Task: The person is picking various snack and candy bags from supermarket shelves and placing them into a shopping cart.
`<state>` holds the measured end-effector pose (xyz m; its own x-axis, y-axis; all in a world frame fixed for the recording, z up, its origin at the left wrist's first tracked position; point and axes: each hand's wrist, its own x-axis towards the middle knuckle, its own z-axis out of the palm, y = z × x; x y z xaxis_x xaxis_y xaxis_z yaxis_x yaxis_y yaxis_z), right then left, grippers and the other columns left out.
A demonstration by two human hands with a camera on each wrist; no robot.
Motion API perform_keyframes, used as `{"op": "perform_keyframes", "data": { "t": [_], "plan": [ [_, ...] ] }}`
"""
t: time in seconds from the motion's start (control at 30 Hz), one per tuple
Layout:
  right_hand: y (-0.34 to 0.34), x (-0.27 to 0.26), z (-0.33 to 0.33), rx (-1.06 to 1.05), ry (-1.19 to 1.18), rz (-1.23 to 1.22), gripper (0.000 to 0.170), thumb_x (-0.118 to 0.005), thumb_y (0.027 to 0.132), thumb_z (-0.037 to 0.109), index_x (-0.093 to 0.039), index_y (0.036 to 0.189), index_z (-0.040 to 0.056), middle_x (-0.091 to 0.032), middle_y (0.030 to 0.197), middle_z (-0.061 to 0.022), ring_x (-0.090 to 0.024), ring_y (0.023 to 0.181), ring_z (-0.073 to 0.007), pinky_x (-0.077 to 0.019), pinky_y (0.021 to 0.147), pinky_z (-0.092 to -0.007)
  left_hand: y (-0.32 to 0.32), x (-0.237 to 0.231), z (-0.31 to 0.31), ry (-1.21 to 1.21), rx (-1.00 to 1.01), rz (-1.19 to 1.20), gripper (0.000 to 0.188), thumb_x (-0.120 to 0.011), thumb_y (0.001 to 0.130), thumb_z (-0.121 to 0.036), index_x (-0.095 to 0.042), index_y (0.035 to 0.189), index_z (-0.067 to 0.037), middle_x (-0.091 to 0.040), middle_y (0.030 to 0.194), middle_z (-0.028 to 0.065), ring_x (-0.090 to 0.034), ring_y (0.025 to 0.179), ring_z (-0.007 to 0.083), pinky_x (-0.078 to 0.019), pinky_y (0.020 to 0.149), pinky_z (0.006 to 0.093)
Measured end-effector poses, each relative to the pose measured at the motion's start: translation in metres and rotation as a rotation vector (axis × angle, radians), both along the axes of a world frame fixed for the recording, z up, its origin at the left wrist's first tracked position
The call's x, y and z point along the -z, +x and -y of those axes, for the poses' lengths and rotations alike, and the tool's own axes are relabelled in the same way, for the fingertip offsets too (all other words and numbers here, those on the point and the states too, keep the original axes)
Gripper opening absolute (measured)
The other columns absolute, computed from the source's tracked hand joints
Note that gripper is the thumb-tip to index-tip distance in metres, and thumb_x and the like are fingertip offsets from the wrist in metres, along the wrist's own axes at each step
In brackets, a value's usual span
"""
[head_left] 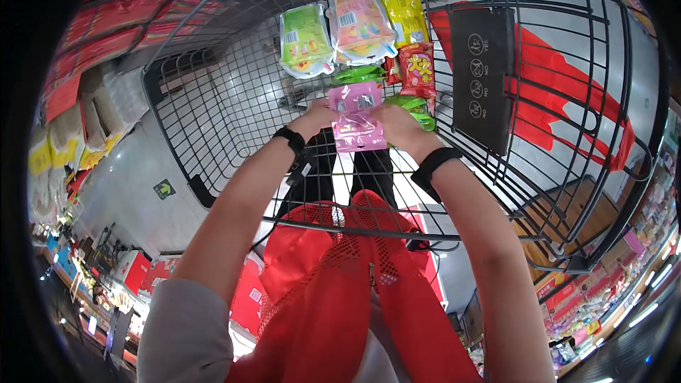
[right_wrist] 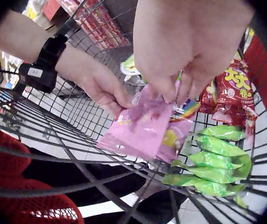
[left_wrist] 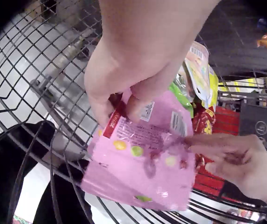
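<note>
Low in the shopping cart (head_left: 213, 110), both hands are at a pink candy bag (head_left: 358, 143). My left hand (head_left: 313, 119) grips its left edge, thumb and fingers curled over it in the left wrist view. On the opposite edge my right hand (head_left: 401, 128) pinches the bag with its fingertips. Printed text, a barcode and small candy pictures show on the bag's face. Beneath it, in the right wrist view, lies another pink packet (right_wrist: 182, 129) with a rainbow print. Beside the right hand are several green packets (right_wrist: 217, 161) and red snack bags (right_wrist: 234, 91).
Farther in the cart lie a green pouch (head_left: 305, 39), a pale pink pouch (head_left: 362, 25) and a yellow packet (head_left: 406, 14). A black panel (head_left: 482, 78) hangs on the cart's right side, near red cloth (head_left: 553, 85). Shelved goods (head_left: 64, 120) line the left.
</note>
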<state>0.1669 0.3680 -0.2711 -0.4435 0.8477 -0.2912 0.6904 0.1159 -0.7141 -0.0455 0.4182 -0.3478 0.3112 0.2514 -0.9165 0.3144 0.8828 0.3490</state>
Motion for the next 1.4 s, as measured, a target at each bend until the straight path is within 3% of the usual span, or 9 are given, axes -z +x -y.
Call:
{"op": "perform_keyframes", "data": {
  "t": [0.13, 0.17, 0.47, 0.7, 0.93, 1.0, 1.1, 1.2, 1.4],
  "plan": [
    [-0.006, 0.0, 0.011, 0.155, -0.304, 0.02, 0.027, -0.043, 0.073, 0.011, -0.061, 0.091, 0.003, -0.059, 0.086, -0.0228, -0.057, 0.085, -0.0348, -0.0445, 0.075, -0.0429, 0.018, 0.021, -0.001, 0.555, 0.561, -0.509, 0.032, -0.071, 0.064, -0.017, -0.059, 0.088, -0.001, -0.061, 0.083, 0.014, -0.061, 0.076, 0.0272, -0.0482, 0.066, 0.0351],
    [-0.005, 0.004, 0.016, 0.16, -0.26, 0.015, 0.027, -0.043, 0.074, 0.011, -0.061, 0.091, 0.0035, -0.059, 0.085, -0.0225, -0.057, 0.084, -0.0354, -0.0443, 0.076, -0.0431, 0.023, 0.025, 0.008, 0.738, 0.361, -0.634, 0.034, -0.069, 0.061, -0.019, -0.058, 0.088, -0.002, -0.06, 0.089, 0.0181, -0.059, 0.084, 0.0334, -0.0468, 0.075, 0.0369],
    [0.0, -0.012, 0.009, 0.258, -0.324, 0.035, 0.027, -0.042, 0.073, 0.009, -0.063, 0.09, 0.0053, -0.06, 0.085, -0.0194, -0.057, 0.082, -0.035, -0.0439, 0.077, -0.0426, 0.023, 0.057, 0.008, 0.813, 0.573, -0.41, 0.031, -0.066, 0.066, -0.021, -0.06, 0.094, -0.009, -0.062, 0.082, 0.0149, -0.059, 0.078, 0.033, -0.047, 0.069, 0.039],
    [0.001, -0.024, -0.001, 0.281, -0.28, -0.035, 0.021, -0.046, 0.076, 0.006, -0.062, 0.089, 0.0046, -0.061, 0.085, -0.0158, -0.058, 0.081, -0.0317, -0.0459, 0.073, -0.038, 0.029, 0.057, 0.016, 0.723, 0.375, -0.274, 0.03, -0.065, 0.069, -0.029, -0.061, 0.09, -0.009, -0.062, 0.078, 0.0156, -0.061, 0.072, 0.0307, -0.0472, 0.065, 0.0381],
    [0.002, -0.044, -0.016, 0.298, -0.091, -0.103, 0.015, -0.05, 0.076, 0.009, -0.062, 0.084, 0.0033, -0.059, 0.078, -0.0177, -0.057, 0.073, -0.0331, -0.0438, 0.065, -0.0413, 0.017, 0.078, 0.011, 0.555, 0.754, -0.483, 0.068, -0.067, 0.064, -0.037, -0.044, 0.112, 0.005, -0.049, 0.112, 0.0251, -0.048, 0.105, 0.0351, -0.0406, 0.087, 0.0393],
    [0.012, -0.054, -0.02, 0.292, 0.004, -0.027, 0.014, -0.053, 0.075, 0.015, -0.06, 0.076, 0.0027, -0.057, 0.071, -0.0173, -0.055, 0.069, -0.0337, -0.0419, 0.061, -0.0434, 0.026, -0.005, -0.011, 0.39, 0.724, -0.511, 0.101, -0.067, 0.057, -0.053, -0.024, 0.127, 0.006, -0.028, 0.131, 0.0245, -0.025, 0.123, 0.0371, -0.0251, 0.1, 0.0395],
    [0.029, -0.078, -0.03, 0.221, -0.114, -0.056, 0.016, -0.059, 0.073, 0.021, -0.062, 0.074, 0.0043, -0.061, 0.073, -0.0119, -0.059, 0.072, -0.0272, -0.0445, 0.064, -0.037, -0.006, 0.009, -0.028, 0.433, 0.769, -0.367, 0.103, -0.062, 0.057, -0.061, -0.026, 0.128, 0.004, -0.026, 0.132, 0.026, -0.022, 0.124, 0.0394, -0.0249, 0.101, 0.0402],
    [0.017, -0.151, -0.056, 0.37, -0.258, -0.263, 0.026, -0.064, 0.074, 0.025, -0.057, 0.067, 0.0008, -0.058, 0.062, -0.0079, -0.055, 0.06, -0.0155, -0.0416, 0.056, -0.0299, -0.017, -0.066, -0.056, 0.54, 0.544, -0.095, 0.038, -0.057, 0.078, -0.03, -0.054, 0.106, -0.004, -0.06, 0.1, 0.0135, -0.057, 0.093, 0.0233, -0.0446, 0.079, 0.0327],
    [-0.025, -0.256, -0.129, 0.389, -0.117, -0.268, 0.024, -0.062, 0.077, 0.02, -0.056, 0.066, -0.0002, -0.053, 0.058, -0.0042, -0.048, 0.055, -0.0094, -0.0381, 0.051, -0.0262, -0.018, -0.246, -0.12, 1.201, 0.053, -0.006, 0.019, -0.051, 0.083, -0.011, -0.054, 0.1, -0.003, -0.059, 0.095, 0.0105, -0.058, 0.086, 0.0177, -0.0457, 0.073, 0.0296]
  ]
}}
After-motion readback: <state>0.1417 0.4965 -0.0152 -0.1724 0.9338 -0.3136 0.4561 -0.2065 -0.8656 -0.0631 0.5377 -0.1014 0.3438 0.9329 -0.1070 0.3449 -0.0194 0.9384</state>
